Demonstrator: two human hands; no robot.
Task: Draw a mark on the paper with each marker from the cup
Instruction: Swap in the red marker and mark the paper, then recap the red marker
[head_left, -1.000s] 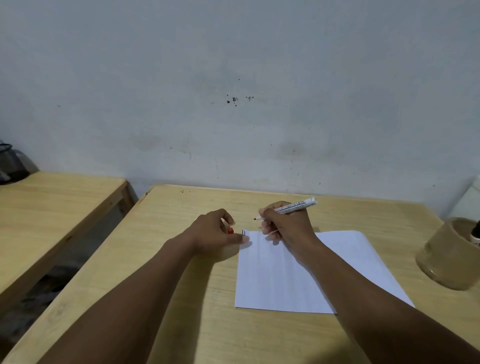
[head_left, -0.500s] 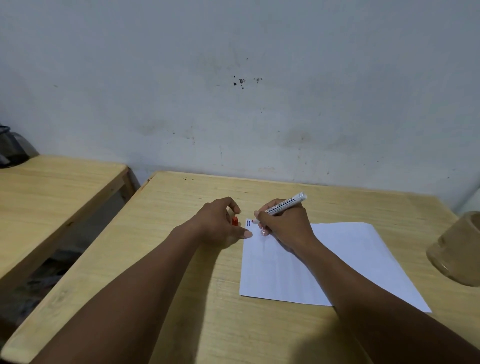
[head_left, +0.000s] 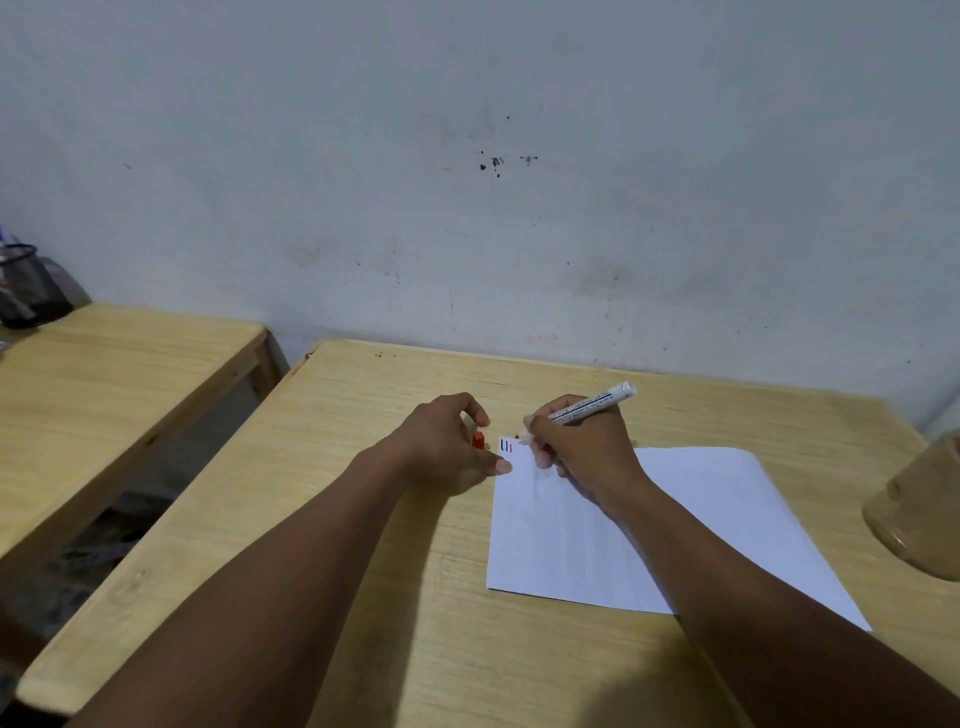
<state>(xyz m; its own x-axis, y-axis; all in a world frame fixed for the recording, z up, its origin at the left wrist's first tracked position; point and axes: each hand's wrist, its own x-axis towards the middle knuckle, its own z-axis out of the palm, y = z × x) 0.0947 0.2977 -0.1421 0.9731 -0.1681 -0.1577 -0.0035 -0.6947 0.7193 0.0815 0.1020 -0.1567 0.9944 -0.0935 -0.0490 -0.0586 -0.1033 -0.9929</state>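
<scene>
A white sheet of paper (head_left: 660, 525) lies on the wooden table (head_left: 363, 545). My right hand (head_left: 582, 447) grips a white marker (head_left: 592, 404) with its red tip at the paper's top left corner, beside short blue and red marks (head_left: 506, 446). My left hand (head_left: 441, 441) rests at the paper's left edge, thumb on the corner, fingers curled around a red marker cap (head_left: 478, 440). The brownish translucent cup (head_left: 919, 509) stands at the right edge, cut off by the frame.
A second wooden table (head_left: 104, 384) stands to the left across a gap, with a dark mesh pen holder (head_left: 26, 286) on its far corner. A stained white wall runs behind both tables.
The right hand brought the marker tip down to the paper's corner, and a red mark now sits beside the blue ones. The view shifted, so the cup moved toward the right edge.
</scene>
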